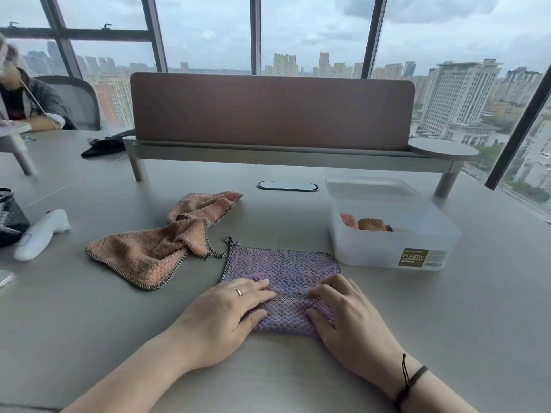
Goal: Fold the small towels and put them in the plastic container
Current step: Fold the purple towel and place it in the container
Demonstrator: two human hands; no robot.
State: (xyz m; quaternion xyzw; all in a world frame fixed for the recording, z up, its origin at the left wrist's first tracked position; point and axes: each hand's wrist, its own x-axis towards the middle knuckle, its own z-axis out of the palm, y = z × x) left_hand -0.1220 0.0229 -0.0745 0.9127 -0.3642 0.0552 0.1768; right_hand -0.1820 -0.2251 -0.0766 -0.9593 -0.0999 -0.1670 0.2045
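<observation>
A purple towel (280,268) lies flat on the table in front of me, its near edge folded up over itself. My left hand (226,314) and my right hand (348,314) press on that folded near part, fingers curled onto the fold's edge. To the left lies a crumpled orange-pink towel (149,251), with a second pink towel (205,204) bunched behind it. The clear plastic container (393,242) stands open at the right, with folded pink and orange towels (366,224) inside.
The container's lid (369,187) lies just behind it. A desk divider (271,111) on a raised shelf spans the back. A white handheld device (41,234) and a dark mesh holder (10,216) sit at the left edge. Another person (24,99) sits far left.
</observation>
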